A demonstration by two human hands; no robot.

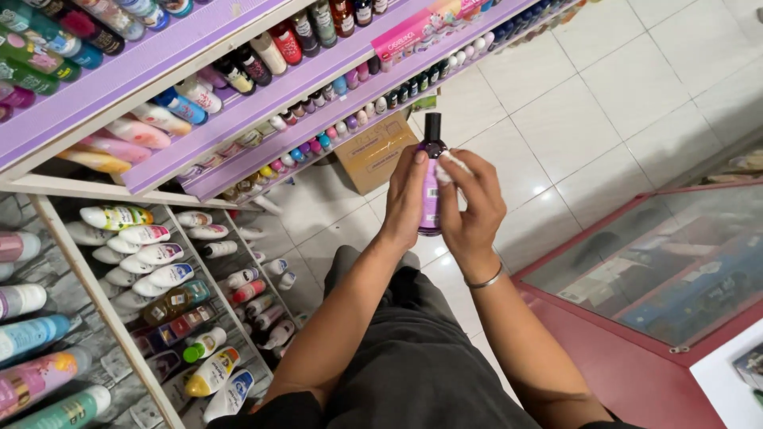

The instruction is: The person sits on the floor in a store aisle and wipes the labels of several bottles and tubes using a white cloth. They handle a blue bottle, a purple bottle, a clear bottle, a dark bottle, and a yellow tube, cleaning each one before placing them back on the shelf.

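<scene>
— Fingers first: how do they sit?

— Left hand is wrapped around the tall dark-purple glass spray bottle with a black cap and pink label, fingers pressed together along its side. Right hand pinches a small white cloth or tissue against the label (whether it is cloth or paper I cannot tell).

— What lies around them, biggest first?

— Left of the fingers and above them runs the long lilac shelving unit packed with rows of bottles. Right of the fingers and below, a red-framed glass display counter. Beyond the fingertips, on the pale tiled floor, a brown cardboard box. On the right wrist, a thin silver bangle.

— How would you judge the wiping is best done?

— Keep the left grip low and firm so the bottle stays upright, turn it slowly, and press the wipe lightly over the label, clear of the cap.
</scene>
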